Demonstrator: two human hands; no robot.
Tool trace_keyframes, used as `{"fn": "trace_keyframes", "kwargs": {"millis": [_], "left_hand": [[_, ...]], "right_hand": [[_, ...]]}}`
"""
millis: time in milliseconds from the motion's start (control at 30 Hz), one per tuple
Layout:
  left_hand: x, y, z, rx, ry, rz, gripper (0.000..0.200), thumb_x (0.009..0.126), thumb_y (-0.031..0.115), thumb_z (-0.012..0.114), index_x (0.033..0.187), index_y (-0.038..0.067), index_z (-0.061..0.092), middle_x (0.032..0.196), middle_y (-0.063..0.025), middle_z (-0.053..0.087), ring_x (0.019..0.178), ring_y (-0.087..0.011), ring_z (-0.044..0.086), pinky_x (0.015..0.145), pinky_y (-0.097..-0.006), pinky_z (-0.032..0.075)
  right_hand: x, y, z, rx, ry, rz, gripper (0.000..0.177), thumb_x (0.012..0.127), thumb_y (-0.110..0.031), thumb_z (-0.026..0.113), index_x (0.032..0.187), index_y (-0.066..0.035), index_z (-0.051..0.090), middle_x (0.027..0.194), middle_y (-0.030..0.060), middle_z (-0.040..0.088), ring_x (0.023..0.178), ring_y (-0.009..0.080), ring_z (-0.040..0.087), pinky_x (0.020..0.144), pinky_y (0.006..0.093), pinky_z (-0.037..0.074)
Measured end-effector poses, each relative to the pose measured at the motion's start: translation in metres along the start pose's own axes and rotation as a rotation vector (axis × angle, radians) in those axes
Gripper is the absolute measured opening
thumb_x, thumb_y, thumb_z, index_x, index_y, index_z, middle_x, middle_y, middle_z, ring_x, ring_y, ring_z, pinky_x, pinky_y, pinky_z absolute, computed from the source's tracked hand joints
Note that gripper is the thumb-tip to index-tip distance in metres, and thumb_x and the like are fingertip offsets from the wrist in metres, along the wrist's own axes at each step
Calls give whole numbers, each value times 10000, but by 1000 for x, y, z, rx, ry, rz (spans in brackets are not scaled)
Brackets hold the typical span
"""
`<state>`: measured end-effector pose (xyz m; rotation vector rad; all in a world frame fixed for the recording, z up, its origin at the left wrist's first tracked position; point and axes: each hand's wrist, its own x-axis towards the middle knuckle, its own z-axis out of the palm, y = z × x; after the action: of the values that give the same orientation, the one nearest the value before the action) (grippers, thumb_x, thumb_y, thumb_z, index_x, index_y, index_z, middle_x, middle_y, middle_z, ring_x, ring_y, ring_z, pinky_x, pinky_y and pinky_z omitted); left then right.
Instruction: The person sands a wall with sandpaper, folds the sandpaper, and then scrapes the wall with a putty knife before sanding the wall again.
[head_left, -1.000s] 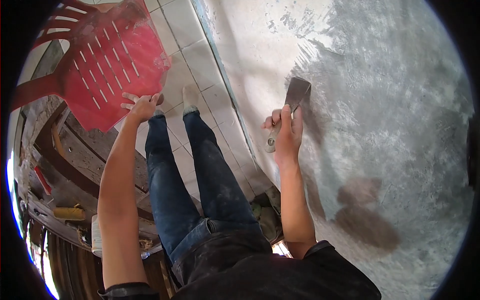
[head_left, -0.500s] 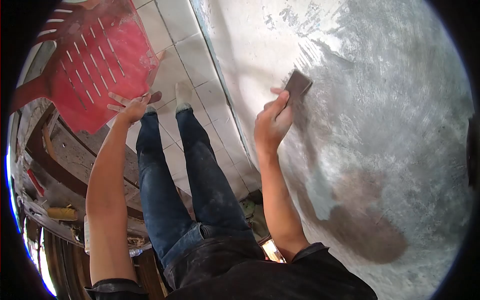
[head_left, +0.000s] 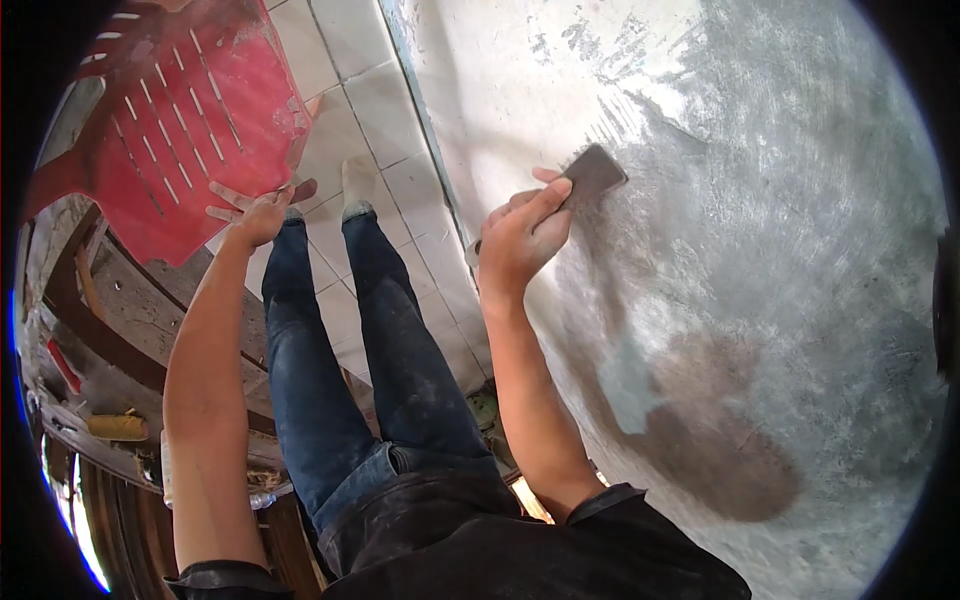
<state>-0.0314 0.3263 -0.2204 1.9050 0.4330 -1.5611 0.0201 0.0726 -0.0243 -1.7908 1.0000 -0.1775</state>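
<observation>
My right hand (head_left: 525, 235) is closed round a putty knife, its thumb pressed on the broad dark blade (head_left: 597, 173). A pale rounded handle end (head_left: 473, 253) shows behind the wrist side of that hand. The blade lies against the wall (head_left: 760, 270), where grey, streaked skim meets a whiter patch. My left hand (head_left: 258, 215) rests at the edge of a red plastic chair (head_left: 215, 130) with slots, its fingers spread over the red surface.
Pale floor tiles (head_left: 385, 110) run along the foot of the wall, and my legs (head_left: 330, 340) stand on them. At left sit a dusty wooden frame (head_left: 125, 345), a yellow roller (head_left: 118, 428) and a red-handled item (head_left: 64, 366). A clear bottle (head_left: 268, 498) lies below my left arm.
My right hand has shifted a little left and the putty knife's blade has turned slightly flatter. Its handle end has come into sight. My left hand stays at the chair.
</observation>
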Motion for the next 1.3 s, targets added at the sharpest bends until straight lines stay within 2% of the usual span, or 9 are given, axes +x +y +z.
{"fn": "trace_keyframes", "kwargs": {"millis": [67,167,467,567,800,867,1067,1233,1300], "left_hand": [[21,-21,6,-60,-34,39,738,995,588,306,1468,28,385,1529,-244,317,1426,-390,268,1183,-461,94],[49,-48,15,-131,-97,175,722,1009,559,280,1470,12,372,1532,-240,316,1430,-366,272,1179,-454,124],[25,-22,5,-16,-81,109,708,1024,536,248,1473,-1,351,1515,-229,351,1414,-366,304,1164,-421,203],[75,-69,28,-34,-50,152,707,1003,578,259,1475,68,383,1506,-257,345,1428,-474,197,1159,-561,105],[57,-55,30,-81,10,112,708,1005,574,256,1463,53,396,1474,-269,383,1410,-483,229,1141,-569,171],[59,-57,23,-167,-60,141,702,1002,578,267,1472,72,390,1492,-269,356,1414,-500,200,1146,-563,166],[45,-44,24,0,43,130,676,1026,517,247,1435,5,414,1432,-271,441,1352,-398,396,1133,-443,252],[42,-45,18,-23,-42,239,648,1021,528,239,1470,89,398,1457,-270,410,1370,-443,347,1150,-466,221],[33,-38,16,49,-3,204,649,1020,530,241,1469,90,403,1458,-269,410,1370,-442,348,1150,-466,220]], "right_hand": [[6,-4,11,32,-36,-11,360,1066,-360,339,1028,-30,477,629,-38,292,443,48,251,378,224,219],[1,2,8,27,-10,7,371,1064,-373,341,1029,-26,469,633,-35,291,432,52,258,377,230,222],[10,4,0,-20,-103,-3,376,1057,-402,346,1035,-43,457,612,-46,287,418,53,245,383,233,222],[-4,2,1,0,-38,58,346,1061,-367,348,1037,-39,456,633,-45,288,433,51,241,394,231,221],[11,-2,13,15,-91,-7,354,1060,-372,350,1039,-35,458,644,-43,302,438,48,254,395,231,224],[9,4,11,32,-60,-3,344,1061,-360,359,1051,-34,470,636,-43,304,429,44,256,383,227,223],[20,29,-19,-115,-87,-102,349,1061,-359,375,1046,-30,490,596,-50,294,420,36,269,367,224,223],[11,19,2,-89,-27,-142,377,1060,-368,360,1095,-19,497,629,-46,322,426,38,288,370,220,241],[-2,12,-10,-96,41,43,377,1068,-323,340,1047,7,521,626,-47,337,455,49,304,400,223,281]]}}
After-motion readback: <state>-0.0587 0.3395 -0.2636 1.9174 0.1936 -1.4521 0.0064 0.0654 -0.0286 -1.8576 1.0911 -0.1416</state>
